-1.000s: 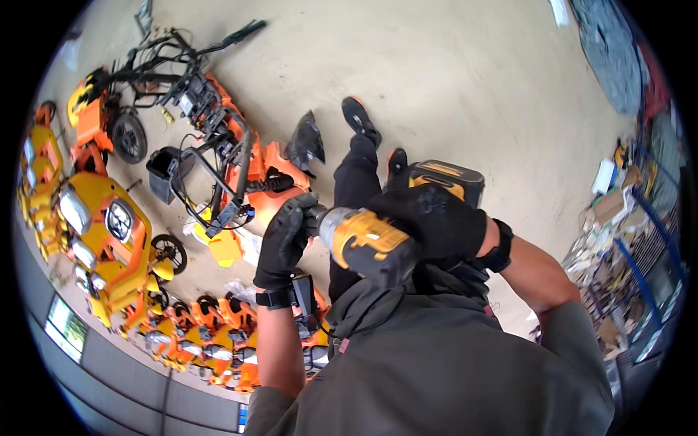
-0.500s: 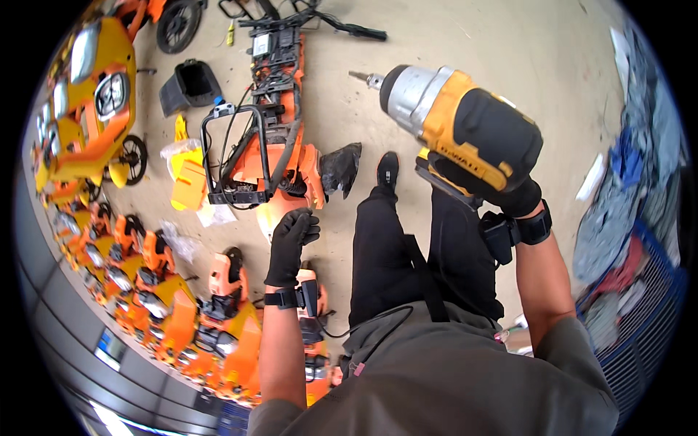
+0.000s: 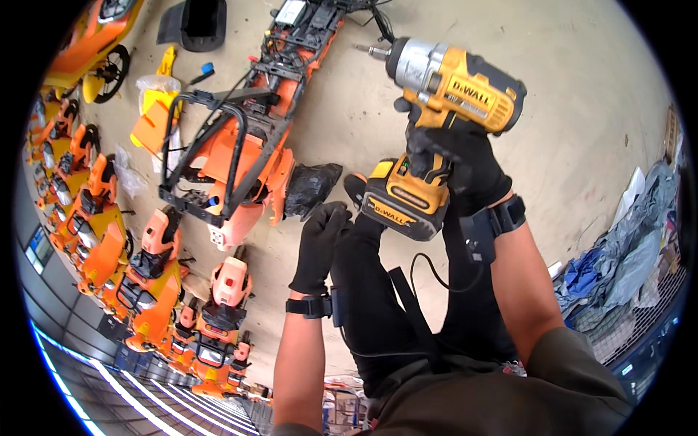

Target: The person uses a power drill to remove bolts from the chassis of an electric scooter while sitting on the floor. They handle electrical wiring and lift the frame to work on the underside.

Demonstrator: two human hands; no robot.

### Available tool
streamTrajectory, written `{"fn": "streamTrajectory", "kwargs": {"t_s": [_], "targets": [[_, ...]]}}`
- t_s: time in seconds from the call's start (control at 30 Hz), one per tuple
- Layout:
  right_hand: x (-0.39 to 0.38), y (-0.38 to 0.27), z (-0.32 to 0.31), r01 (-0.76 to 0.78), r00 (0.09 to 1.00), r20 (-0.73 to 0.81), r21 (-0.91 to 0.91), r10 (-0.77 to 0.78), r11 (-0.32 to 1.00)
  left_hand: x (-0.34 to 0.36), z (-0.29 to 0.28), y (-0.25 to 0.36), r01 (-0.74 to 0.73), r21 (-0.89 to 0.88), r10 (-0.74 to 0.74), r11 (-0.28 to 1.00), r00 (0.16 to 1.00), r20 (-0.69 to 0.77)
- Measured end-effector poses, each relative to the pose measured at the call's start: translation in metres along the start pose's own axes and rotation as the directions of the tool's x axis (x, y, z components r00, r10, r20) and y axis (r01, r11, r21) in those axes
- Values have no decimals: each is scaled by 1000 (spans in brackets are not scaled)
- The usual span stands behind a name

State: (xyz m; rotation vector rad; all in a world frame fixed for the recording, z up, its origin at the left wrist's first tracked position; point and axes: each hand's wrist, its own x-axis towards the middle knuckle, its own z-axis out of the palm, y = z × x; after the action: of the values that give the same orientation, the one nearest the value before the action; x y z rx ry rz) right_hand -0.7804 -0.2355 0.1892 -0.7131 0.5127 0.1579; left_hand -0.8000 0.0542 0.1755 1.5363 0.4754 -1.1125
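My right hand (image 3: 469, 163), in a black glove, grips the handle of a yellow and black cordless impact wrench (image 3: 471, 86). The tool is raised in front of my legs, its thin bit pointing left and its battery low. My left hand (image 3: 320, 240), gloved in black too, hangs closed near my knee; whatever its curled fingers may hold is hidden. To its upper left stands a partly stripped orange scooter (image 3: 227, 156) with bare black frame parts and wiring. A black plastic bag (image 3: 311, 190) lies between the scooter and my foot, apart from my left hand.
Rows of orange scooters (image 3: 156, 291) fill the left side. Yellow-orange panels (image 3: 153, 125) and a black plastic bin (image 3: 202, 25) lie beyond the stripped scooter. At right, grey-blue plastic sheeting (image 3: 625, 247) is heaped over a blue mesh cage (image 3: 654, 312).
The impact wrench has turned so its handle and battery show, with its bit still pointing left. The view has shifted, and my left hand is closer to my knee, still closed.
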Motion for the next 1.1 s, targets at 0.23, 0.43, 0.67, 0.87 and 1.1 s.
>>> {"fn": "streamTrajectory", "kwargs": {"t_s": [0.23,0.43,0.67,0.87,1.1], "targets": [[90,97,-85,-45,997,63,69,41,997,109,15,-37,-111,-149,98,983,991,-93],[148,195,-125,-44,996,90,215,26,976,195,-48,-71,-466,684,459,560,863,212],[216,303,-181,-154,979,185,389,87,908,263,-69,-82,-516,813,436,269,818,374],[249,366,-209,-272,960,204,491,194,827,296,-82,-113,59,142,-64,988,997,31],[275,409,-212,-373,928,226,533,296,760,318,-97,-136,0,467,-16,884,999,30]]}}
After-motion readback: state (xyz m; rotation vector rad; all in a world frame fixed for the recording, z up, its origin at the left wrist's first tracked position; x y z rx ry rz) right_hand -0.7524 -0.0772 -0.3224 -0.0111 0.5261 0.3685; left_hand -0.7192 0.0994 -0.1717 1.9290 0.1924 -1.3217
